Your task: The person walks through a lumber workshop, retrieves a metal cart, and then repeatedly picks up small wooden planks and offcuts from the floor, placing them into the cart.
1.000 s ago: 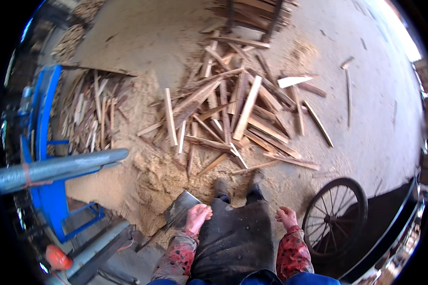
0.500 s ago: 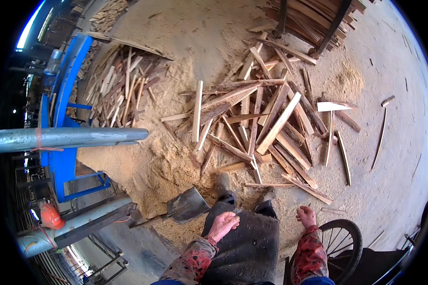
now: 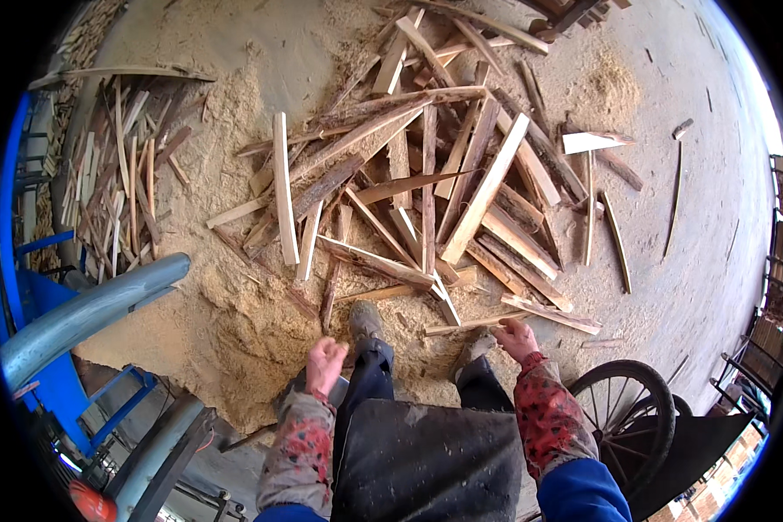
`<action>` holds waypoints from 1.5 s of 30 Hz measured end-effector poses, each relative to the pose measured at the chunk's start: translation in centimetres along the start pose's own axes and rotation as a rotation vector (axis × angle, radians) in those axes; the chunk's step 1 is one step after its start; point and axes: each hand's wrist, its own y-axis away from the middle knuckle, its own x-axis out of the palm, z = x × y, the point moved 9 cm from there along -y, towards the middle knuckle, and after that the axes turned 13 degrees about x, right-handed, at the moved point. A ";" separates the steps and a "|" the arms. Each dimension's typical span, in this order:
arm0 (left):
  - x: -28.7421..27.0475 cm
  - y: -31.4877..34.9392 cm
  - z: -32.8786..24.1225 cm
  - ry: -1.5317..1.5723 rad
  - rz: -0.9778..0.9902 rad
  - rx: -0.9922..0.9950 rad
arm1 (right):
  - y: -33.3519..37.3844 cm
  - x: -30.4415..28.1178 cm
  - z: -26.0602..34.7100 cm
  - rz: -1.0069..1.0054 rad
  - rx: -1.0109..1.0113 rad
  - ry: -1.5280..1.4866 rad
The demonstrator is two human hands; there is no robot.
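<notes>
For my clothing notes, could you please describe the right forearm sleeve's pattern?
The sleeve is red with dark spots, partly greyish; the head view shows it best.

There are two hands (image 3: 325,369), two shoes (image 3: 367,319), one apron (image 3: 428,463) and two pipes (image 3: 104,311). Wood heaps (image 3: 133,193) number two, the larger with over twenty sticks (image 3: 485,189). One wheel (image 3: 615,426) is plain, a second probably half hidden behind it.
</notes>
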 end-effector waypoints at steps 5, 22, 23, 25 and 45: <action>-2.7 -13.6 -0.7 -0.187 -0.144 0.131 | -9.7 3.4 4.2 -0.123 -0.053 0.076; -6.7 -38.1 7.1 -0.730 -0.434 0.245 | -32.1 8.2 11.6 -0.227 -0.189 -0.507; -6.6 -38.0 7.1 -0.658 -0.424 0.280 | -31.8 8.3 11.8 -0.219 -0.189 -0.607; -5.4 -36.9 6.3 -0.507 -0.399 0.343 | -32.3 8.3 10.4 -0.116 -0.073 -0.691; 17.8 -25.6 17.5 0.674 0.051 -0.288 | -28.9 12.2 9.4 -0.166 -0.231 -0.101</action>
